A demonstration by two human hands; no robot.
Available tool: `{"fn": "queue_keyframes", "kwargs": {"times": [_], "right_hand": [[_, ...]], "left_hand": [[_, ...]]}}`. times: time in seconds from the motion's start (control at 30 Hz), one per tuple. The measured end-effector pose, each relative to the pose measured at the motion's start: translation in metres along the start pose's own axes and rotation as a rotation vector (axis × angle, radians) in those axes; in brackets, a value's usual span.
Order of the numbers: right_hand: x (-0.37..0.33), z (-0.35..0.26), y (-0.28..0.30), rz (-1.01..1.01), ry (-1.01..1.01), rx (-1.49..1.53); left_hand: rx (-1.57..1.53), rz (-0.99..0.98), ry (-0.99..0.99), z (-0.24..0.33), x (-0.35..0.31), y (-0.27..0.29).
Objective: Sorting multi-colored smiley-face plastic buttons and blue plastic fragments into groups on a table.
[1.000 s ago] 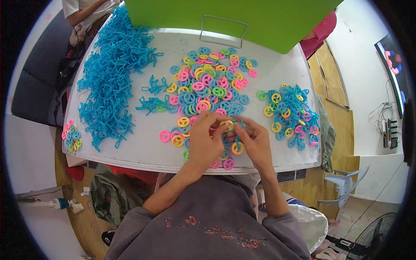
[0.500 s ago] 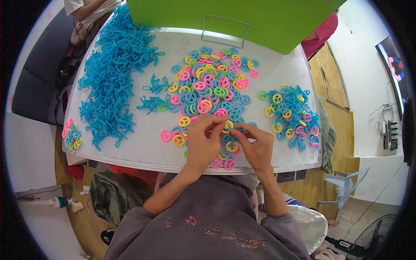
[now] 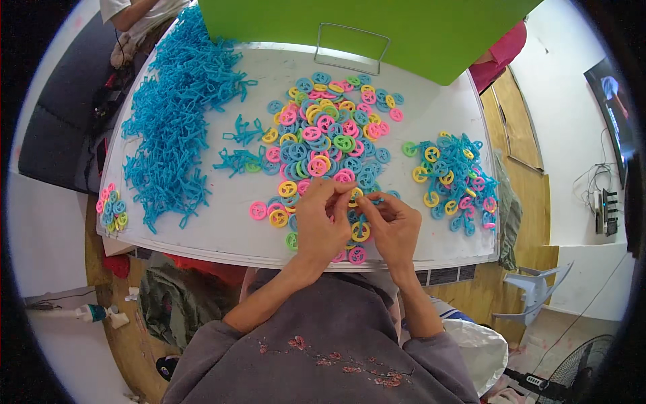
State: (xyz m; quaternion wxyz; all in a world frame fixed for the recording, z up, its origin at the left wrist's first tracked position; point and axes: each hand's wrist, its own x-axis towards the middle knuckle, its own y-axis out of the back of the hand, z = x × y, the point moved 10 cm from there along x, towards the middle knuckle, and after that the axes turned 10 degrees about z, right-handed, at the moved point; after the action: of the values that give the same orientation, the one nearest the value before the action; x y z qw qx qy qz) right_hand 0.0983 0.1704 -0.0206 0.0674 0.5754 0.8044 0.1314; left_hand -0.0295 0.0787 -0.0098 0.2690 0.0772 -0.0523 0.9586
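Near the table's front edge, my left hand (image 3: 324,225) pinches a small yellow plastic wheel (image 3: 355,197) between thumb and index finger. My right hand (image 3: 395,232) meets it from the other side, its thumb and fingertips closed at the wheel's right edge. Some blue plastic shows just below the right fingertips; whether it is held or lies on the pile I cannot tell. Under and beyond both hands spreads a pile of spoked wheels (image 3: 344,143) in blue, pink, yellow and green. Another yellow wheel (image 3: 361,232) lies between my wrists.
A big heap of blue plastic links (image 3: 165,121) covers the table's left side. Blue links joined with coloured wheels (image 3: 452,176) are heaped at right. A few wheels (image 3: 112,210) sit at the left corner. A green box (image 3: 363,30) stands at the back, with people's arms beyond.
Both hands shift slightly and draw closer together around the yellow wheel. My right hand has moved a little left, with its fingertips now nearer the wheel. The piles look unchanged.
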Motion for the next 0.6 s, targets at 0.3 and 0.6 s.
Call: {"fn": "queue_keyframes", "kwargs": {"times": [0.3,0.6], "right_hand": [[0.004,-0.007,0.006,0.006,0.115,-0.005],[0.007,-0.044,0.009,-0.164,0.407,-0.176]], "left_hand": [[0.141,-0.065,-0.106,0.013,0.003,-0.004],[-0.138,-0.238,0.065,-0.002,-0.004,-0.019]]}}
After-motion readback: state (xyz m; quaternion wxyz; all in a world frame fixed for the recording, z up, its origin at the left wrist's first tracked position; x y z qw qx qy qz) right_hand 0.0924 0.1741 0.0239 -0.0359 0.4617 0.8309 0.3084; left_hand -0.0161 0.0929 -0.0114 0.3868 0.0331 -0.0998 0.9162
